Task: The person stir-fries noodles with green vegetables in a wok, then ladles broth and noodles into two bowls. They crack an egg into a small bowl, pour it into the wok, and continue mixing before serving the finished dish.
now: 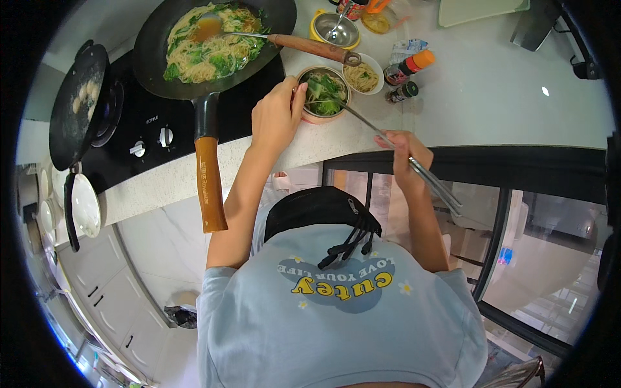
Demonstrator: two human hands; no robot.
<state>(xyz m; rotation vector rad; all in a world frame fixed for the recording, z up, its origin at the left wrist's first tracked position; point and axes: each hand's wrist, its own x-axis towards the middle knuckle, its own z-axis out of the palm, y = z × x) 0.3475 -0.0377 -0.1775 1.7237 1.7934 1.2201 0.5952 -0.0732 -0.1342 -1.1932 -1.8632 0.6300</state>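
Note:
My right hand (pixel 406 154) grips metal chopsticks (pixel 368 125), their tips in the greens of a metal-lined bowl (pixel 324 119) of noodles and leafy greens (pixel 324 94). My left hand (pixel 279 112) is at that bowl's left rim, thumb and fingers pinched together; whether they grip the rim or a utensil is hidden. A white bowl of noodles (pixel 361 76) stands to the right. Noodles, greens and broth fill part of a large wok (pixel 155 72). A ladle with a wooden handle (pixel 310 47) lies across the wok, its handle end over the white bowl.
A small frying pan (pixel 77 116) with pale pieces stands far left on the black cooktop (pixel 155 131). The wok's wooden handle (pixel 211 184) juts over the counter edge. Seasoning bottles (pixel 402 68), a yellow-rimmed metal bowl (pixel 318 29) and a cutting board (pixel 480 10) are at the back.

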